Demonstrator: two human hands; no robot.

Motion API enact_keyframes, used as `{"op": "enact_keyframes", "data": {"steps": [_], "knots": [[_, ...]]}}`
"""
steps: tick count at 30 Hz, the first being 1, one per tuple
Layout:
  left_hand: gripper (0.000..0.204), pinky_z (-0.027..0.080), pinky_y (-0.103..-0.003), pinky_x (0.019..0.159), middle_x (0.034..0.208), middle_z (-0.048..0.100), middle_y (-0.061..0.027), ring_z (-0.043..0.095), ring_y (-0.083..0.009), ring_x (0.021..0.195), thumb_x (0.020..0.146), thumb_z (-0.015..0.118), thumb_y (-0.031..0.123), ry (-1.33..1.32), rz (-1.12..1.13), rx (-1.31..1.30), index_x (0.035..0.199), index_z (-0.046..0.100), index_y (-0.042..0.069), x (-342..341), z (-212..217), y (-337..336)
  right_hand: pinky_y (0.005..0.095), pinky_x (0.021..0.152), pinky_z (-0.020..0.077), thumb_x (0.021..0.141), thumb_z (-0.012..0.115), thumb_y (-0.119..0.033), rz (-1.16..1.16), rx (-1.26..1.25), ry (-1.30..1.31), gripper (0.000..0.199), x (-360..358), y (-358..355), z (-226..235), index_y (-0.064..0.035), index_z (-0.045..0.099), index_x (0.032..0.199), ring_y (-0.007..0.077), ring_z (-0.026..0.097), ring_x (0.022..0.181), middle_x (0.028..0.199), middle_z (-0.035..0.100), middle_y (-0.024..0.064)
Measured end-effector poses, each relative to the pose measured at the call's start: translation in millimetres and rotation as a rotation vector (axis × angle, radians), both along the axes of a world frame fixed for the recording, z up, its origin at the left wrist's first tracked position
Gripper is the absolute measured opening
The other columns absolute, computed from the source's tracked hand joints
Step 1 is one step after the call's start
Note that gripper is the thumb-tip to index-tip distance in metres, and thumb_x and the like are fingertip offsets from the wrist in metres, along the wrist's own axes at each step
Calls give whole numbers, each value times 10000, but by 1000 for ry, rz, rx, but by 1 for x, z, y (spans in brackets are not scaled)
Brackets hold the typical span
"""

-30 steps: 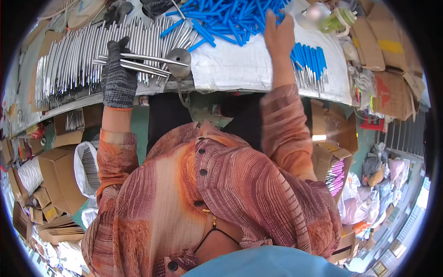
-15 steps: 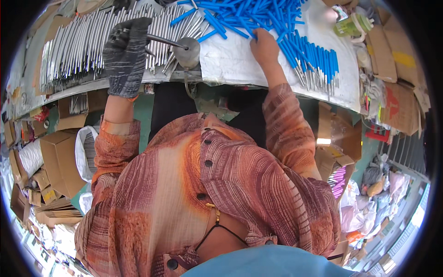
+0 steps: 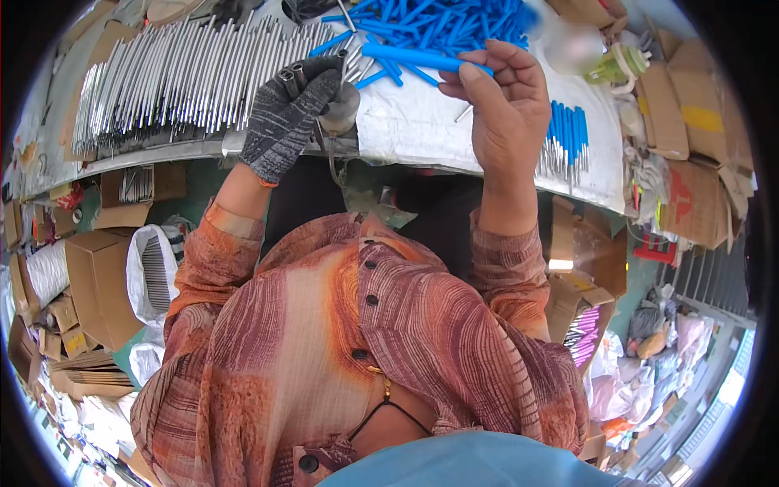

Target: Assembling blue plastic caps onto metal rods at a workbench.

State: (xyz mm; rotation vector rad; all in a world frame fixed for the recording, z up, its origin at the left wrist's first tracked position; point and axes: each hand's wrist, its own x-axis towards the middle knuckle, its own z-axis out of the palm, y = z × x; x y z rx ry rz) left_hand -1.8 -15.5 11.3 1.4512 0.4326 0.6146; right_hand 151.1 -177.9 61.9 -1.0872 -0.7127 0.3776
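Currently, head view: everything is placed from the round grey metal fixture (image 3: 339, 118) at the table's front edge.
Blue tube: the slim, straight, bright blue tube (image 3: 414, 57) is held up beyond the fixture and to its right. Its long axis runs crosswise, nearly level, the right end slightly lower; the free end points left, toward the gloved fingers.
Right hand: the bare right hand (image 3: 511, 122), right of the fixture, pinches the tube's right end narrowly between thumb and fingers.
Left hand: the left hand in a dark grey knitted glove (image 3: 284, 122), just left of the fixture, is curled round silver-grey metal tubes (image 3: 287, 77), open ends turned toward the camera.
Table: left of the fixture, a long row of silver metal rods (image 3: 178, 77); beyond and right, loose blue tubes (image 3: 454, 24); farther right, blue-and-silver rods (image 3: 566, 134) on white sheeting (image 3: 406, 126).
Room: brown cardboard boxes (image 3: 101, 284) on both sides of the fixture.
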Motion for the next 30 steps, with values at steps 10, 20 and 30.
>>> {"op": "enact_keyframes", "data": {"steps": [10, 20, 30], "knots": [[222, 477, -201, 708, 911, 644, -28, 576, -66, 802, 850, 613, 84, 19, 8, -35, 1061, 618, 14, -1, -5, 2, 318, 697, 570, 803, 593, 51, -6, 67, -205, 327, -16, 37, 11, 43, 439, 1092, 218, 641, 774, 925, 602, 155], [281, 472, -229, 714, 938, 642, -50, 582, -96, 814, 826, 627, 68, 109, -146, -121, 1095, 594, -7, -10, 7, 9, 334, 696, 495, 841, 612, -173, 45, -53, -1063, 309, -18, 72, 32, 6, 555, 1086, 273, 629, 742, 885, 633, 166], [392, 459, -342, 786, 864, 581, -56, 554, -172, 831, 895, 503, 421, 117, 136, -605, 951, 580, 41, -14, -20, 34, 280, 609, 446, 935, 408, -244, 218, -267, -367, 310, -41, 87, -34, -8, 544, 788, 147, 562, 642, 671, 571, 61]]}}
